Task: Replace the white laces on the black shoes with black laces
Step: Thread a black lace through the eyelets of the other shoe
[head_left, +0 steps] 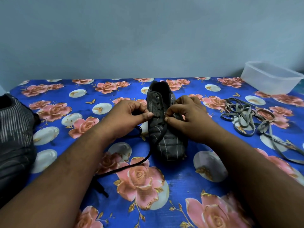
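Shoe number two [14, 129] sits cut off at the left edge of the frame, its lacing hidden, so whether it is finished cannot be told. Moving right, the black lace [141, 162] trails from the lower left across the floral tabletop [181, 186] up to the lowest eyelets of the black pinstriped shoe [164, 129] at centre. The left hand [130, 116] pinches the shoe's left eyelet flap between thumb and fingers; the right hand [185, 116] has its grip clenched at the right flap, apparently on the lace tip, though the tip itself is too small to make out. The upper eyelets show bare, so threading looks only just begun. Further right, the removed white laces [246, 119] lie in a loose tangle; removal is done for this shoe. A clear plastic container [269, 78] stands at the upper right.
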{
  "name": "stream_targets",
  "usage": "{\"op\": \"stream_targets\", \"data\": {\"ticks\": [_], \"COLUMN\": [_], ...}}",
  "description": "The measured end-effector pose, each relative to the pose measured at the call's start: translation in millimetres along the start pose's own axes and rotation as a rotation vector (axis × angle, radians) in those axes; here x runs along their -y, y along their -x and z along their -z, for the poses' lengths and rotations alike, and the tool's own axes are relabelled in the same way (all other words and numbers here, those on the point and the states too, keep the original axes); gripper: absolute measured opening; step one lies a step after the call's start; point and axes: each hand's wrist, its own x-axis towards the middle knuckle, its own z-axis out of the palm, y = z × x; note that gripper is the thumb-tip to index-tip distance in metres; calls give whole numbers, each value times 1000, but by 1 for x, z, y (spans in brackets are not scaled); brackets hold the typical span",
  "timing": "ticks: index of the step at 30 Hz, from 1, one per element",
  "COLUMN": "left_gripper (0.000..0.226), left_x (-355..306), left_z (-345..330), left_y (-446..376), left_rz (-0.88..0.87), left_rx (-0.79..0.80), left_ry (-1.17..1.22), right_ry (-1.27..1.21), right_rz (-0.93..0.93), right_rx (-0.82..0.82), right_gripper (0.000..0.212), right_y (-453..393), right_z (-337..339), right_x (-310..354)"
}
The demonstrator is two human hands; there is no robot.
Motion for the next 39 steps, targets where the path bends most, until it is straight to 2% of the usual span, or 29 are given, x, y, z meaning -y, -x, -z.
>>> {"op": "stream_targets", "data": {"ticks": [5,7,12,17,20,23,25,27,30,33,36,39], "left_gripper": [21,17,11,9,5,5,6,8,16,20,20,9], "left_x": [3,4,12,10,4,3,4,5,1,-4,-6,-10], "left_z": [4,7,6,7,7,7,5,3,0,-9,-15,-15], "left_y": [-1,-1,-5,-3,-1,0,0,0,-1,2,6,9], "left_rz": [11,8,31,22,8,2,-14,-77,-283,-418,-387,-337], "left_rx": [-57,-74,-89,-153,-210,-204,-204,-216,-150,-9,74,102], "left_ry": [-100,-128,-250,-438,-564,-737,-783,-669,-325,-245,-232,-216], "right_ry": [134,166,93,-164,-294,-218,-197,-191,-232,-408,-468,-514], "right_rz": [47,72,31,104,223,327,380,425,436,288,208,201], "right_rx": [-2,-7,16,-133,-14,122,127,84,19,125,178,126], "right_gripper": [51,56,38,10,18,29,26,20,12,5,16,38], "right_y": [0,1,0,2,6,10,9,7,7,12,13,12], "right_z": [1,2,1,9,20,20,16,15,14,17,16,14], "right_x": [0,0,0,-6,-11,-12,-11,-9,-6,-5,-2,2]}}
